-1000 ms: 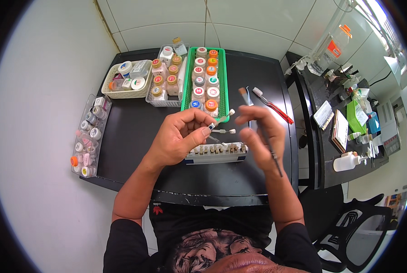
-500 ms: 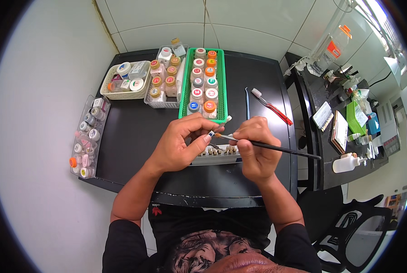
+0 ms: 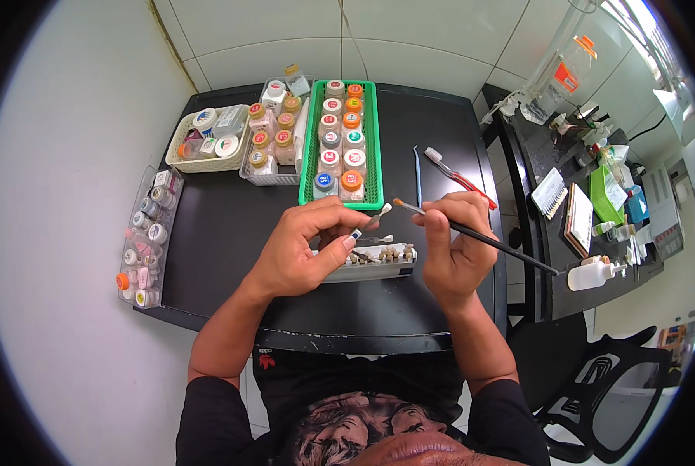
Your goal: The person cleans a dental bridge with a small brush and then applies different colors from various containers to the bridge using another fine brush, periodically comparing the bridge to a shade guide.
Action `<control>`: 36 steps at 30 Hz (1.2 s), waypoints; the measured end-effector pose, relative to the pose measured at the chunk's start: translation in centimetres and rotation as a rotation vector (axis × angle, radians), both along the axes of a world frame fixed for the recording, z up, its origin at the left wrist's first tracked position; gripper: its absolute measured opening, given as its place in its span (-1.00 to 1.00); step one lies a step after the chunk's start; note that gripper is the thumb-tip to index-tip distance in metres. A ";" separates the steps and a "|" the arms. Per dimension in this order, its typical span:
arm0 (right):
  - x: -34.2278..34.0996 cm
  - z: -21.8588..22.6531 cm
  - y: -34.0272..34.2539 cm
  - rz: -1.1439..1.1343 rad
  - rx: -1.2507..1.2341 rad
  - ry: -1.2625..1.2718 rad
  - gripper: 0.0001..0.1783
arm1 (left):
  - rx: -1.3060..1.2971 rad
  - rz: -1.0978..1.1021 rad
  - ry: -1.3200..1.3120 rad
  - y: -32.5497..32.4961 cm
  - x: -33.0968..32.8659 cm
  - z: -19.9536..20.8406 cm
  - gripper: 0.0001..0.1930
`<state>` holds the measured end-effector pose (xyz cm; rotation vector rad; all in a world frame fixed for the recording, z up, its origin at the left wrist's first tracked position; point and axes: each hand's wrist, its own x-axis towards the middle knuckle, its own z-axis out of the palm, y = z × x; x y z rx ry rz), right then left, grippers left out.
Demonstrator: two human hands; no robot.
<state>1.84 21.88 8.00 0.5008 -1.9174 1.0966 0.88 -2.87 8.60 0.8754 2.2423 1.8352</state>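
My left hand (image 3: 307,247) pinches a tooth shade tab (image 3: 384,210), whose white tooth-shaped end sticks out past the fingers. A small blue-and-white piece (image 3: 356,234) shows at the thumb tip. In my right hand (image 3: 460,245) is a thin black-handled brush (image 3: 503,245), its orange-brown bristles just right of the tab's white end and apart from it. Below the hands lies a long whitish tray (image 3: 375,271) with several small tan tooth-like pieces along its top. A second white-tipped tab (image 3: 385,238) extends behind it; its other end is hidden by my left hand.
Beyond my hands a green basket (image 3: 376,147) holds several capped jars. Left of it are a basket of bottles (image 3: 274,179), a cream basket (image 3: 208,164) and a clear rack (image 3: 140,225). A blue probe (image 3: 418,175) and red toothbrush (image 3: 455,175) lie to the right, near a cluttered side table (image 3: 549,256).
My right hand has drawn the brush rightward, away from the left fingers. My left hand has stayed nearly in place, with the tab still in it. The whole view has shifted slightly.
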 end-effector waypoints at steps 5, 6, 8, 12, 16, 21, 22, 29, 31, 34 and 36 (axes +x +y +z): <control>0.7 0.9 -0.6 0.119 0.091 -0.034 -0.89 | -0.008 -0.003 0.001 -0.1 -0.1 0.0 -0.69; 0.4 0.3 -0.4 0.083 -0.001 -0.074 -0.89 | -0.007 -0.005 0.002 0.0 -0.1 -0.2 -0.69; 0.4 -0.2 -0.2 0.087 -0.130 -0.107 -0.90 | 0.058 0.024 0.068 0.3 -0.1 -0.8 -0.69; -0.1 -0.4 -0.1 0.082 -0.019 -0.078 -0.90 | 0.042 0.011 0.067 0.1 -0.2 -0.6 -0.69; 0.3 0.2 -0.2 0.085 -0.007 -0.068 -0.90 | -0.015 0.012 -0.010 0.0 -0.1 0.2 -0.70; 0.3 0.3 -0.2 0.111 -0.018 -0.089 -0.91 | 0.010 0.020 -0.004 0.1 0.0 0.0 -0.71; 0.1 0.5 -0.2 0.121 0.060 -0.059 -0.91 | 0.037 0.026 0.019 0.2 -0.1 -0.1 -0.72; 0.6 -0.4 -0.1 0.244 -0.173 -0.182 -0.80 | 0.128 0.146 0.002 0.5 -0.5 -1.4 -0.77; 0.7 0.3 -0.6 0.271 -0.083 -0.124 -0.74 | 0.141 0.157 -0.033 0.3 -0.5 -1.8 -0.78; 0.9 0.3 -1.4 0.259 0.048 -0.051 -0.78 | 0.151 0.150 -0.109 0.4 -0.4 -1.5 -0.79; 0.9 0.1 -1.5 0.258 0.081 -0.044 -0.79 | 0.144 0.136 -0.144 0.2 -0.2 -1.2 -0.79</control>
